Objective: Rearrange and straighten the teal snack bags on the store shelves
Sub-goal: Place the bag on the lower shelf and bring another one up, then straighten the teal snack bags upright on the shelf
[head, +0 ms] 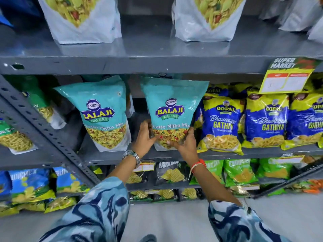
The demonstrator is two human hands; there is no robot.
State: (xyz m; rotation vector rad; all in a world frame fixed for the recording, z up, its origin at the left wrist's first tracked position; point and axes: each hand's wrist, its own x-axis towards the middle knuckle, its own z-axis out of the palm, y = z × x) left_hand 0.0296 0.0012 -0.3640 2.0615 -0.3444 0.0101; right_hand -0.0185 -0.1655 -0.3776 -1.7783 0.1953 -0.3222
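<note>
Teal, glossy foil snack bag [172,109] with a blue-and-yellow "Balaji Wafers" logo, upright on the middle grey metal shelf [227,154], clasped at its lower corners from both sides. Left hand [145,138] pressed against the bag's lower left edge, fingers curled round behind it, grip closed on the bag; silver metal wristwatch [132,157] on that wrist. Right hand [185,144] cupped under the lower right corner, fingers spread over the printed snack picture, grip likewise grasping the bag; red-and-orange thread band [198,164] on that wrist. Both forearms in blue-and-white patterned sleeves [97,210].

Second teal foil bag [103,110] of the same kind just to the left on the same shelf, free of both hands, tilted with its top leaning left, apart from the held one by a narrow gap. Just beside the held bag on the right, touching or nearly touching, a row of blue-and-yellow "Gopal Gathiya" packets [222,123]. Yellow paper price tag [286,79] hanging from the shelf edge above them. Large white pouches [82,30] with a yellow-green snack print on the upper shelf. Green packets [239,173] and black crisp packets [170,173] on the lower shelf, blue packets [29,186] lower left. Slotted grey steel upright [40,128] slanting across the left side.
</note>
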